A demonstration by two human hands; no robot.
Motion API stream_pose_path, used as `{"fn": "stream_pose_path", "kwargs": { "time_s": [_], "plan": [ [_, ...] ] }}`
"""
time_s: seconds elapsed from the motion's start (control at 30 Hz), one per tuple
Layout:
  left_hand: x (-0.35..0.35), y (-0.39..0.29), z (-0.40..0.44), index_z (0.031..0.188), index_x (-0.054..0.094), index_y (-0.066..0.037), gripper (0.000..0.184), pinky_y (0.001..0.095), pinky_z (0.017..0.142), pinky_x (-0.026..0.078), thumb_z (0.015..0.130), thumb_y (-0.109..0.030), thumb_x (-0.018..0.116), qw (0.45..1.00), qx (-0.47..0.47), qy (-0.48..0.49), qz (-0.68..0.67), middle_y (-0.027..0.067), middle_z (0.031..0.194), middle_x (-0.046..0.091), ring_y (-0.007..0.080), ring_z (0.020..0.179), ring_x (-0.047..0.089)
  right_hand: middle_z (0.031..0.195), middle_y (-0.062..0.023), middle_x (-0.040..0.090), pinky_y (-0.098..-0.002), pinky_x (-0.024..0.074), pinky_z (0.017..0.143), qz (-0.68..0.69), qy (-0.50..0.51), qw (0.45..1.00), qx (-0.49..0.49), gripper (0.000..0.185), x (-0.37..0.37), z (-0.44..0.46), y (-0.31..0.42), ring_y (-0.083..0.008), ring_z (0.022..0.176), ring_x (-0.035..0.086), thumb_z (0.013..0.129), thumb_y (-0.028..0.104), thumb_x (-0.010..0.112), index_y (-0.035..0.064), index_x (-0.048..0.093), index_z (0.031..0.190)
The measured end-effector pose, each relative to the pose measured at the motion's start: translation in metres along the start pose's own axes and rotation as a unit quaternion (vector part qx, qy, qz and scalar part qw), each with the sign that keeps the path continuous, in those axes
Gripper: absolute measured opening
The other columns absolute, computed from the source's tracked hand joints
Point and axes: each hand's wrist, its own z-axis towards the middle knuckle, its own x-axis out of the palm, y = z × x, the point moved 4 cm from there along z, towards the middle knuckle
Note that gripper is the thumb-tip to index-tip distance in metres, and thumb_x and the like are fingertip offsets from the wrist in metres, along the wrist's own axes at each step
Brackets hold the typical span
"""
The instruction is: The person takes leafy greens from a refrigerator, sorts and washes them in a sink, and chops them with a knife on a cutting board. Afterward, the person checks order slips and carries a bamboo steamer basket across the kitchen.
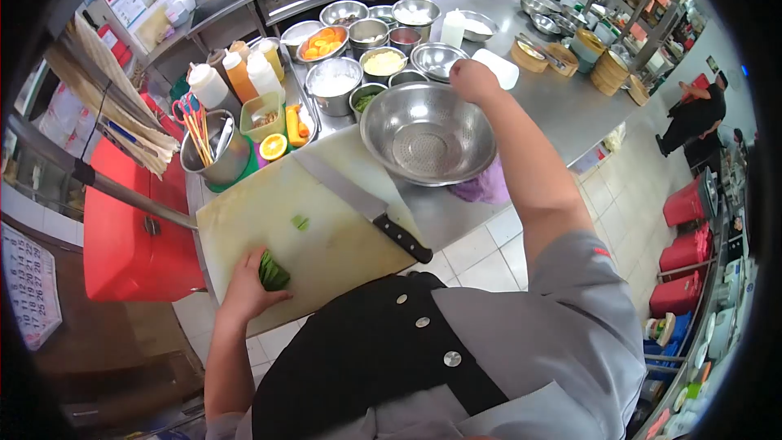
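Observation:
My left hand [248, 287] is at the near left of the cutting board [236, 220], its thumb and fingers around a small bundle of green leaves [273, 271]. A few cut green pieces [300, 222] lie farther up the board. My right hand [475, 81] is stretched out, closed, at the far right rim of a perforated steel colander [428, 134]. A whitish translucent container [497, 69] is right beside it. Whether the fingers grip the rim, the container or something else is hidden. Across the board lies a large knife [350, 191], its black handle towards me.
Behind the board stand squeeze bottles [236, 73], a pot of utensils [216, 155], a halved orange [273, 147] and several steel bowls [334, 85]. Purple cloth [482, 186] shows under the colander. Bamboo steamers [609, 73] stand at right. Another person [696, 110] is farther off.

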Motion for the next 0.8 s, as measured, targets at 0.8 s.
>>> {"fn": "stream_pose_path", "kwargs": {
  "time_s": [0.8],
  "plan": [
    [0.022, 0.007, -0.004, 0.129, 0.056, -0.005, 0.066, 0.0439, 0.095, 0.049, 0.068, -0.016, 0.079, 0.986, -0.13, -0.085, 0.057, 0.0208, 0.114, 0.059, 0.0381, 0.11, 0.058, 0.114, -0.0225, 0.068, -0.0441, 0.0498, 0.096, 0.03, 0.068, 0.996, 0.055, 0.039, 0.071, 0.062, -0.006, -0.038, 0.109, 0.065, 0.088, 0.03, 0.053, 0.0047, 0.071, 0.111]
  ]
}}
